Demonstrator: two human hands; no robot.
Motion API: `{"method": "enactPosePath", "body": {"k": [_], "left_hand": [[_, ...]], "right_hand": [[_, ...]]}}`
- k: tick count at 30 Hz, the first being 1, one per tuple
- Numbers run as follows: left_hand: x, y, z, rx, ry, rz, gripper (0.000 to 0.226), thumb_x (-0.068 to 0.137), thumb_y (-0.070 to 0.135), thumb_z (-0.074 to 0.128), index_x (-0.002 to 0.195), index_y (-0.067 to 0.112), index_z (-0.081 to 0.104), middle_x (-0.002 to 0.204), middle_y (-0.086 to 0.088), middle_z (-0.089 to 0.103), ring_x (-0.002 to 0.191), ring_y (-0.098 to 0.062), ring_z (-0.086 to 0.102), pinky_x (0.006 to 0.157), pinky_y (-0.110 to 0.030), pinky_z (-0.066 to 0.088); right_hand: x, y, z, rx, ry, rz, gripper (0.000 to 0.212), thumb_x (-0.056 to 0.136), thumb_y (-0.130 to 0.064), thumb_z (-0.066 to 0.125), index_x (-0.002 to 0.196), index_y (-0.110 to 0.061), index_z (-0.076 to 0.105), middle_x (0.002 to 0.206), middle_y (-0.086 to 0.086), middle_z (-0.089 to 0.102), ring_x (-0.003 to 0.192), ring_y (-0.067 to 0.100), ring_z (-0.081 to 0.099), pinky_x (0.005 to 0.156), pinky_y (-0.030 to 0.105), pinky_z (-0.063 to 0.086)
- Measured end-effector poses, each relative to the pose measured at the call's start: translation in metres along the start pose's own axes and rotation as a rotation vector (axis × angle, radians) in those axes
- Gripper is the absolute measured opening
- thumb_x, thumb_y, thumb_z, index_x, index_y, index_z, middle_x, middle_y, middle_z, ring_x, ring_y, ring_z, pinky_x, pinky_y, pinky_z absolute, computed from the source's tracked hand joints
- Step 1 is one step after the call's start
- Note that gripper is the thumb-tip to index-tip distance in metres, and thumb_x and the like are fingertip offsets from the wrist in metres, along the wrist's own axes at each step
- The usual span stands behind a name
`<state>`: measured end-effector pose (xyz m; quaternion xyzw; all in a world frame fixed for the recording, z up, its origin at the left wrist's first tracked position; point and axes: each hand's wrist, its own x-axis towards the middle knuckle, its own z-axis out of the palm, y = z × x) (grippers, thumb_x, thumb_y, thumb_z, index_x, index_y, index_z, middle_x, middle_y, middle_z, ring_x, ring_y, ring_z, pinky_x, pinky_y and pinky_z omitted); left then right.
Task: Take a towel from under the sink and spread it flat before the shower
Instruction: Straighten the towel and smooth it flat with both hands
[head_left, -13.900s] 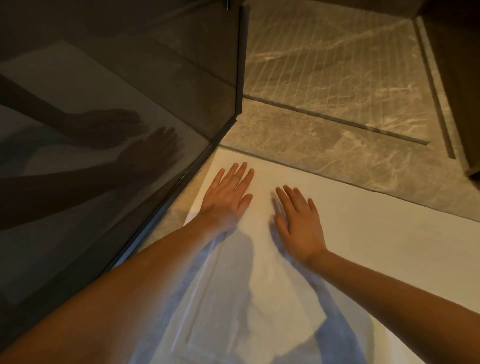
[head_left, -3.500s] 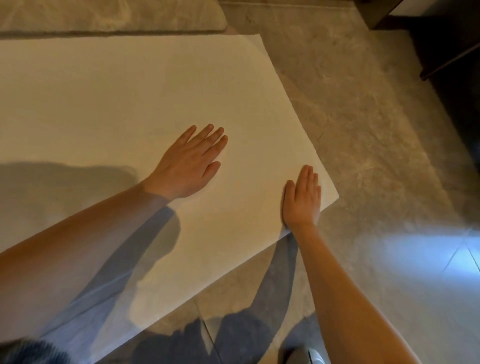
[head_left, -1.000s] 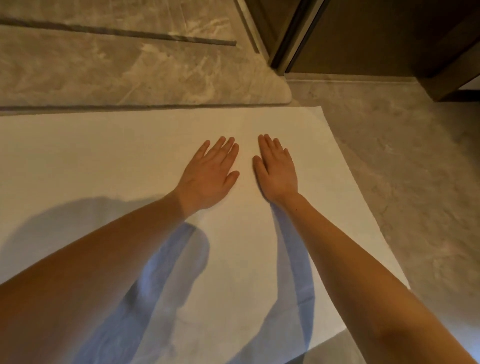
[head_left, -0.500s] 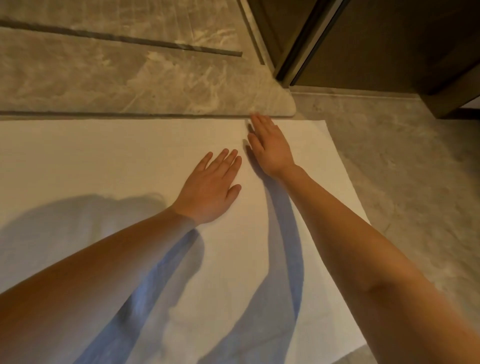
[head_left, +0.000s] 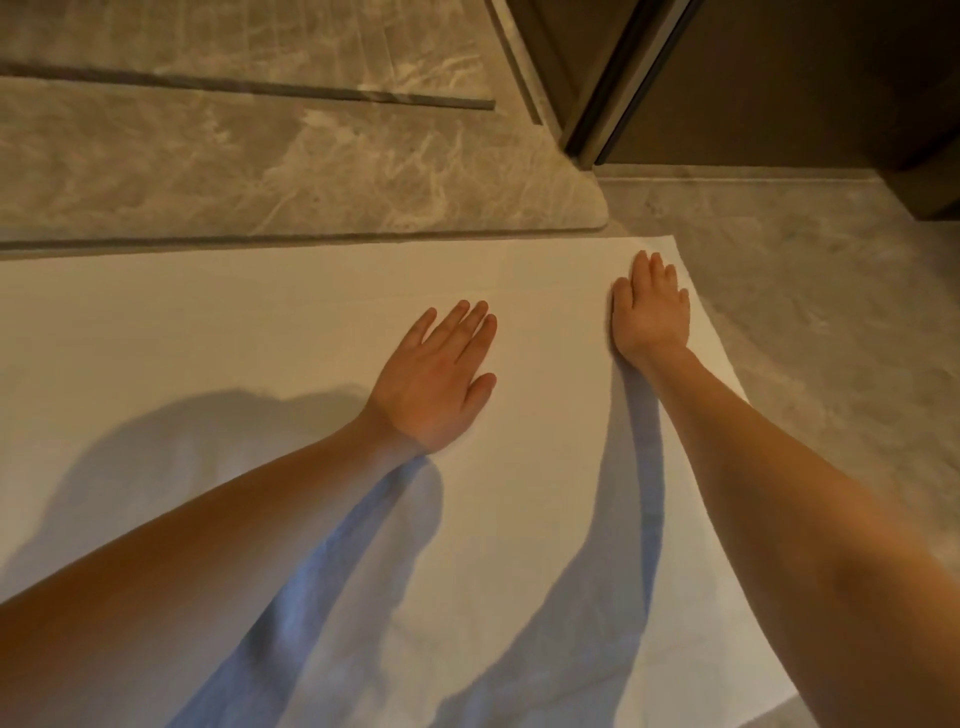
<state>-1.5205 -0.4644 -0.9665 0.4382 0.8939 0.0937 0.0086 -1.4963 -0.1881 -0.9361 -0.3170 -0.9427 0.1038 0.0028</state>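
A large white towel lies spread flat on the floor, its far edge along the raised marble shower threshold. My left hand rests palm down on the towel's middle, fingers apart. My right hand lies flat near the towel's far right corner, fingers together and pointing away from me. Neither hand holds anything. Both forearms cast blue-grey shadows over the near part of the towel.
Grey marble floor runs to the right of the towel. A dark door frame and a brown wall panel stand at the back right. A dark drain slot crosses the shower floor beyond the threshold.
My right hand has slid right across the towel, from beside the left hand to the far right corner. The left hand has stayed in the middle.
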Motion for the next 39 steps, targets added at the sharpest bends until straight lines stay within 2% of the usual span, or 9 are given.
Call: {"method": "enactPosePath", "body": {"k": [4,8,11,15,17,21,29,33,39], "left_hand": [[-0.001,-0.001,0.000,-0.005,-0.012,-0.007,0.065,0.097,0.043,0.016,0.152,0.010,0.022,0.160,-0.009,0.021,0.148,-0.023,0.016,0.120,-0.043,0.011],[-0.004,0.001,-0.007,-0.023,-0.033,-0.015,0.056,0.102,0.031,0.019,0.154,0.012,0.013,0.162,-0.006,0.011,0.149,-0.019,0.005,0.121,-0.038,0.000],[-0.034,0.005,-0.021,-0.109,0.012,-0.121,0.055,0.101,0.029,0.016,0.153,0.010,0.014,0.162,-0.007,0.014,0.149,-0.021,0.006,0.121,-0.036,-0.002],[-0.123,0.017,-0.028,-0.151,0.085,-0.234,0.054,0.101,0.030,0.022,0.149,0.006,0.033,0.157,-0.012,0.027,0.147,-0.025,0.019,0.121,-0.040,0.009],[-0.165,0.015,-0.027,-0.109,0.060,-0.280,0.055,0.100,0.032,0.027,0.149,0.007,0.031,0.158,-0.012,0.025,0.147,-0.025,0.018,0.120,-0.044,0.013],[-0.220,0.010,-0.025,-0.057,-0.038,-0.297,0.058,0.101,0.038,0.022,0.153,0.013,0.022,0.162,-0.007,0.013,0.149,-0.022,0.009,0.120,-0.046,0.012],[-0.240,0.019,-0.024,-0.052,-0.057,-0.285,0.059,0.101,0.037,0.026,0.154,0.014,0.017,0.163,-0.008,0.009,0.150,-0.023,0.006,0.121,-0.044,0.008],[-0.261,0.030,-0.023,-0.043,-0.140,-0.306,0.058,0.102,0.040,0.023,0.154,0.014,0.017,0.163,-0.007,0.009,0.150,-0.022,0.005,0.120,-0.046,0.011],[-0.248,0.037,-0.057,-0.095,-0.299,-0.382,0.061,0.101,0.046,0.023,0.154,0.016,0.017,0.162,-0.007,0.011,0.149,-0.024,0.007,0.119,-0.046,0.012]], "right_hand": [[-0.090,-0.060,0.011,0.218,0.123,-0.145,0.054,0.104,-0.032,0.025,0.155,-0.013,0.019,0.162,0.006,0.016,0.150,0.022,0.007,0.122,0.041,0.007],[-0.192,-0.109,0.030,0.297,0.010,-0.263,0.051,0.105,-0.029,0.026,0.154,-0.016,0.021,0.162,0.002,0.017,0.150,0.017,0.006,0.122,0.037,0.006],[-0.231,-0.122,0.031,0.353,-0.035,-0.271,0.052,0.105,-0.032,0.019,0.155,-0.017,0.018,0.162,0.000,0.016,0.150,0.014,0.005,0.123,0.034,0.004],[-0.251,-0.125,0.033,0.284,-0.075,-0.323,0.056,0.102,-0.035,0.016,0.155,-0.015,0.016,0.162,0.001,0.013,0.150,0.016,0.003,0.123,0.037,0.004],[-0.259,-0.125,0.039,0.183,-0.108,-0.390,0.057,0.102,-0.036,0.013,0.156,-0.016,0.012,0.163,0.001,0.009,0.151,0.018,-0.001,0.123,0.038,0.002],[-0.272,-0.115,0.052,0.043,-0.130,-0.462,0.057,0.103,-0.038,0.016,0.156,-0.018,0.013,0.163,-0.001,0.009,0.151,0.019,-0.002,0.122,0.041,0.003],[-0.303,-0.123,0.052,0.054,-0.117,-0.469,0.057,0.104,-0.039,0.019,0.155,-0.015,0.015,0.163,0.004,0.013,0.151,0.022,0.004,0.122,0.044,0.007],[-0.346,-0.126,0.056,0.026,-0.239,-0.535,0.058,0.102,-0.040,0.020,0.155,-0.017,0.016,0.162,0.000,0.011,0.151,0.022,0.005,0.122,0.043,0.004],[-0.343,-0.139,0.022,0.079,-0.353,-0.460,0.055,0.104,-0.033,0.030,0.155,-0.017,0.019,0.162,0.003,0.015,0.150,0.023,0.006,0.122,0.043,0.005]]}}
